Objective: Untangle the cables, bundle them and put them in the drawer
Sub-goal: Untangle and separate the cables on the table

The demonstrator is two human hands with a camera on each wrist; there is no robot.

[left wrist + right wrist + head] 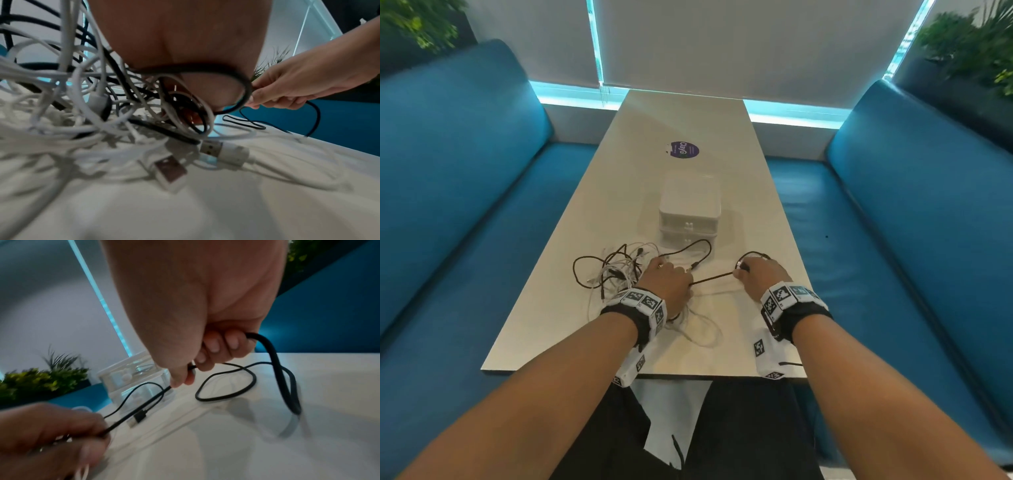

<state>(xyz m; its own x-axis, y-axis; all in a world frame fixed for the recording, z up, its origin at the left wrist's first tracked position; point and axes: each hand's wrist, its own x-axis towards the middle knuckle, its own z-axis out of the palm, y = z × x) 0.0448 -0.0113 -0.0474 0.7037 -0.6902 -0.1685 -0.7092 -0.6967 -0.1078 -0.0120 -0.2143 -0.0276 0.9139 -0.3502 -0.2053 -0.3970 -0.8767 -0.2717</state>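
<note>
A tangle of white and black cables (616,270) lies on the pale table (688,120), just in front of a small white drawer unit (690,209). My left hand (671,282) grips cables at the tangle's right edge, white strands and a black one among them (185,97). My right hand (760,274) pinches the black cable (714,277), which runs taut between both hands. In the right wrist view the fingers (213,347) curl round that black cable (273,356), whose loose loops lie on the table beyond. White USB plugs (170,170) lie under my left wrist.
Blue padded benches (465,171) flank the table on both sides. A round purple sticker (683,149) sits on the table behind the drawer unit. Green plants (969,44) stand at both back corners. The drawers look closed.
</note>
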